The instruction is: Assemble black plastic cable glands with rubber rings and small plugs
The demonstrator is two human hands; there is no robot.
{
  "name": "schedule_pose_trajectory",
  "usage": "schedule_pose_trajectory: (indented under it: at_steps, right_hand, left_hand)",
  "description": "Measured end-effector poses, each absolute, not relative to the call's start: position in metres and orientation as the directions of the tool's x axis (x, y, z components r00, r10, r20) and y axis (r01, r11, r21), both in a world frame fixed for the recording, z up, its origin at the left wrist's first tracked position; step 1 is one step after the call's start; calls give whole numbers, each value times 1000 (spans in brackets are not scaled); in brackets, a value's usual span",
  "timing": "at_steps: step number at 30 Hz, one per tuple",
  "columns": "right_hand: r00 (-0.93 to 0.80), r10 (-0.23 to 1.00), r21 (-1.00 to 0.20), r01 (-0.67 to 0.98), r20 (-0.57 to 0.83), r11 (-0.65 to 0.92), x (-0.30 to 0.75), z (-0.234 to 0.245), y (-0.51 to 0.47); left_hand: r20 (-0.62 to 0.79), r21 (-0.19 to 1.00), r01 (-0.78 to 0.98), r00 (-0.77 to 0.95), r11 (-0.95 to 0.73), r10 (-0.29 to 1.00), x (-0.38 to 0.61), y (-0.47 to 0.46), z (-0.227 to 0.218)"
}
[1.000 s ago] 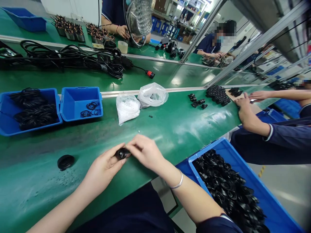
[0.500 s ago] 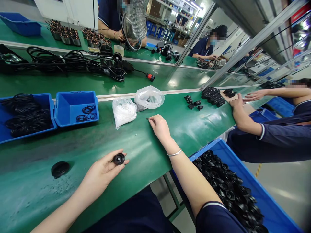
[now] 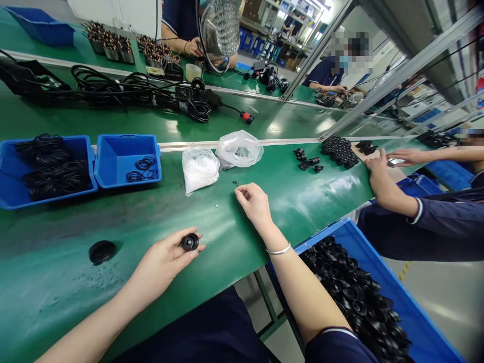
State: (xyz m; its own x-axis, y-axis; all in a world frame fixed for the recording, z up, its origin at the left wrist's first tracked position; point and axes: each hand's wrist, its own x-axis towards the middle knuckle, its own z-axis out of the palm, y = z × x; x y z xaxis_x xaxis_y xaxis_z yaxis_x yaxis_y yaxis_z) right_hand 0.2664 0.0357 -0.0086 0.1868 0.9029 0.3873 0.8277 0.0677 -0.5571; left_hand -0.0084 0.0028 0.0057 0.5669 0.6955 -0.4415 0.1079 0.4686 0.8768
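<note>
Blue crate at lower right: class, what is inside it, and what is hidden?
The blue crate holds a heap of black moulded round parts. The heap hides the crate's floor.

Here we are on a long green assembly bench (image 3: pixel 56 227), with a second green bench running parallel beyond it, and aluminium frame rails (image 3: pixel 408 70) slanting up on the right! Far off, tall storage shelving (image 3: pixel 264 20) sits under bright ceiling lights (image 3: pixel 317 5), blue stools (image 3: pixel 251 45) line up below, a white wall (image 3: pixel 94 7) closes the far left, and there's yellow floor marking (image 3: pixel 404 270) on the pale grey floor (image 3: pixel 446 302) to the near right!
</note>
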Motion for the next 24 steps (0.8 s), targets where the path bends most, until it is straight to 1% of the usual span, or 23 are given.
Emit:
schedule_pose_trajectory:
  at_steps: [2,5,8,11,16,20,24]
  right_hand:
    - [114,923,-616,774,367,149,245,-2,18]
    - [-43,945,-699,662,323,269,208,6,-10]
    - [-156,937,-746,570,311,343,179,7,-28]
    - [-200,929,-744,556,312,370,166,4,-31]
    - [-227,933,-731,579,280,360,165,1,-26]
    - [-231,925,-712,591,303,381,165,0,-28]
    - [-242,903,-678,597,356,428,164,-3,-36]
  left_hand:
    - [-436,878,96,565,469,701,-8,3,5]
    - [-430,873,69,574,482,697,-9,3,2]
    - [-415,884,71,577,463,703,-9,2,3]
    - [-390,910,122,574,396,720,-9,3,6]
    - [-362,932,203,572,301,736,-12,4,5]
    - [-388,921,266,557,284,735,-13,4,2]
    - [-395,919,254,556,303,731,-13,3,4]
